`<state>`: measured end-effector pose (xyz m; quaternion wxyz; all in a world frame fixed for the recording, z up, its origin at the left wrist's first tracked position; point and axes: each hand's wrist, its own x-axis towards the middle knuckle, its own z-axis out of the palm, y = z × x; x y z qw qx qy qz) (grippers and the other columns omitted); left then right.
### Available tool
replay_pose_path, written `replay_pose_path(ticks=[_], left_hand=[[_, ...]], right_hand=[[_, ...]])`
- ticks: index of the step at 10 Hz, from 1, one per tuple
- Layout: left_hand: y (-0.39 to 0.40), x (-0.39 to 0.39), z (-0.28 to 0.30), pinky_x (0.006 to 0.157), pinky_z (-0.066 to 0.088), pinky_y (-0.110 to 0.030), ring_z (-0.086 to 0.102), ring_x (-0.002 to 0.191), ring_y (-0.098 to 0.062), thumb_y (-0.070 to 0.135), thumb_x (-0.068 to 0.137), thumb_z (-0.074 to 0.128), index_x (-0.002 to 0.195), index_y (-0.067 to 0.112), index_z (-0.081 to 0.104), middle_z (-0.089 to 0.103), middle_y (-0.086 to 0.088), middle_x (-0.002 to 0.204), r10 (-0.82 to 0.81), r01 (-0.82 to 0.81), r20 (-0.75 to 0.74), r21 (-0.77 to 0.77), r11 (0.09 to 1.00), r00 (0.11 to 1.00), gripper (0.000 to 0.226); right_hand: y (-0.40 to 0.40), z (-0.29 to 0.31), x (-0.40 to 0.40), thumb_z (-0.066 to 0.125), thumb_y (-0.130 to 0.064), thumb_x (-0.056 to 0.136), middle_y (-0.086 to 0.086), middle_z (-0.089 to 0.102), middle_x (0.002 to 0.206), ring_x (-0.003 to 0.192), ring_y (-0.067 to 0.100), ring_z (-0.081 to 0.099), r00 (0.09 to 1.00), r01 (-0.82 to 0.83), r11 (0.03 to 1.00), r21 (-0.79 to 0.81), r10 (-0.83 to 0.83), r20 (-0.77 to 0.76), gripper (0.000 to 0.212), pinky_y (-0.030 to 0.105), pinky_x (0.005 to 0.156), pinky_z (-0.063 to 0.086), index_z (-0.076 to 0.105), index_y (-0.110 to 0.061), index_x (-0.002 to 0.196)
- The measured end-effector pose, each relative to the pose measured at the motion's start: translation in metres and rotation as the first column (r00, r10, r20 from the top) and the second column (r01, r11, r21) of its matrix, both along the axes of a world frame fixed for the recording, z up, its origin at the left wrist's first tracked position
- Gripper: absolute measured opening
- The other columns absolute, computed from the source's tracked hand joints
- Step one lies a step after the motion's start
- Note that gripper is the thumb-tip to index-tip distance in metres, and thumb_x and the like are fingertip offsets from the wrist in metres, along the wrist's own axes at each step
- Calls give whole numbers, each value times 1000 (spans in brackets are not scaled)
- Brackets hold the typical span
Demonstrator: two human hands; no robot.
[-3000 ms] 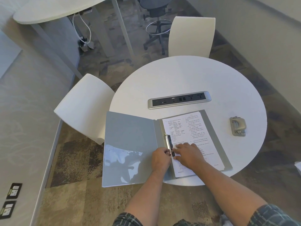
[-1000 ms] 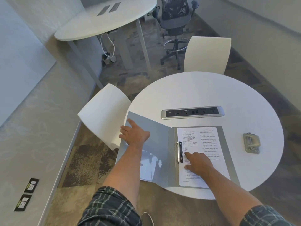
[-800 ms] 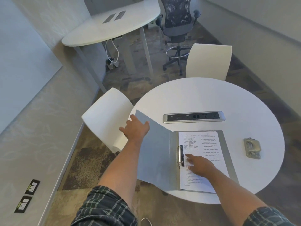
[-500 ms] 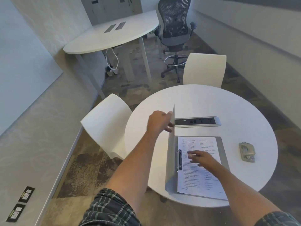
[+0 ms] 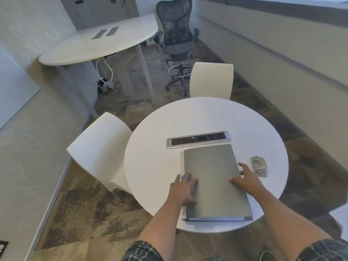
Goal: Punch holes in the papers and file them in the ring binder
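A gray ring binder (image 5: 214,183) lies shut and flat on the round white table (image 5: 150,166), near the edge closest to the person. Thin white edges of the papers (image 5: 214,218) peek out at the near end of the binder, between its covers. The left hand (image 5: 183,191) rests at the binder's left edge, by the spine, with its fingers spread apart and flat on the cover. It is not clamped on anything. The right hand (image 5: 244,178) lies at the binder's right edge, also open, with the thumb on the cover and the fingers spread out toward the side. Just to the right of that hand sits a small metal hole punch (image 5: 259,165) on the table, apart from the binder. Right behind the binder's far end is a long silver power strip (image 5: 198,142) set into the table top. Two white chairs stand by the table, one (image 5: 99,151) on the left and one (image 5: 211,80) on the far side. Farther back there is a black mesh office chair (image 5: 177,40) next to another white table (image 5: 98,48).
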<state>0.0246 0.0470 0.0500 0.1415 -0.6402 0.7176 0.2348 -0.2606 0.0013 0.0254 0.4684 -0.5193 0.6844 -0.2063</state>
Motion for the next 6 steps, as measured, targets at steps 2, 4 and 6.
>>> replay_pose_path(ticks=[2,4,6], left_hand=[[19,-13,-34,125,24,-48,-2,159,-35,49,102,53,165,32,4,-7,-2,174,-80,81,77,-14,997,994,81],[19,-18,-36,127,10,-48,-1,159,-36,47,103,51,165,27,10,-3,-6,174,-115,119,119,-26,993,986,77],[-9,-14,-2,127,9,-45,22,155,-26,58,98,51,148,21,50,33,-4,164,-99,105,55,-139,985,994,63]], right_hand=[[27,-10,18,62,-45,90,2,19,169,144,28,40,737,-378,914,151,395,-548,71,41,112,40,35,-35,156],[33,-15,21,50,-54,96,1,17,170,151,23,29,644,-448,873,192,464,-609,73,38,117,32,24,-30,160],[10,5,24,45,-66,95,1,25,167,151,21,29,584,-499,865,53,381,-717,71,39,117,30,36,-28,155]])
